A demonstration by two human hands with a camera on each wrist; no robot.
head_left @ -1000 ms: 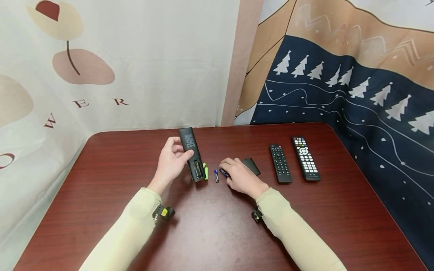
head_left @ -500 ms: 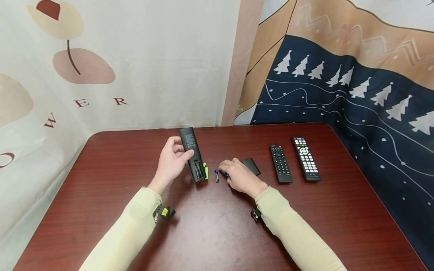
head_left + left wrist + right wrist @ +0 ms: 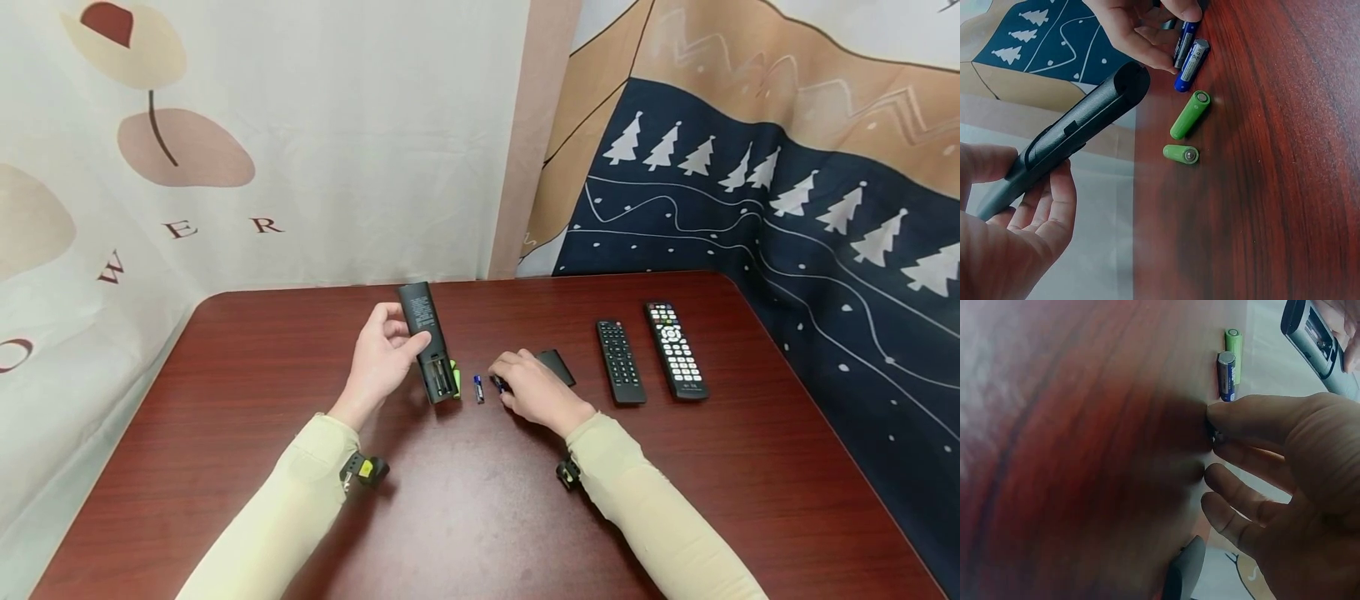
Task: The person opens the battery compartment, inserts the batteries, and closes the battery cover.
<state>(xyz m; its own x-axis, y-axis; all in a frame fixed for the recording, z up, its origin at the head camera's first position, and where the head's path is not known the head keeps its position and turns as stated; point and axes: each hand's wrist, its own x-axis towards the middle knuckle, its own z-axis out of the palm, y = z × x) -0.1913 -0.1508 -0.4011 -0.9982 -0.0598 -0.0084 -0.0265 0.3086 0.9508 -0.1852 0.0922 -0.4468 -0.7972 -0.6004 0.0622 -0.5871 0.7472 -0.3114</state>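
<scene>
My left hand (image 3: 378,358) grips a black remote control (image 3: 422,317), back side up and raised over the table, its battery compartment (image 3: 438,377) uncovered. Thumb and fingers of my right hand (image 3: 536,389) pinch a dark blue battery (image 3: 1185,42) close to the tabletop; in the right wrist view the fingers mostly hide it. Left of that hand lies a second blue battery (image 3: 478,389). Two green batteries, one longer in view (image 3: 1190,115) and one pointing its terminal at the camera (image 3: 1181,154), lie beside the raised remote. A black battery cover (image 3: 556,367) rests just behind my right hand.
Two more black remotes lie face up on the right: a smaller one (image 3: 621,362) and a larger one with white buttons (image 3: 677,352). The reddish-brown table (image 3: 480,517) ends at the back against a pale curtain (image 3: 360,167) and a navy tree-print cloth (image 3: 690,208).
My right hand has shifted very slightly, and the blue battery between its fingertips has turned a little. The left hand and its remote have stayed almost still.
</scene>
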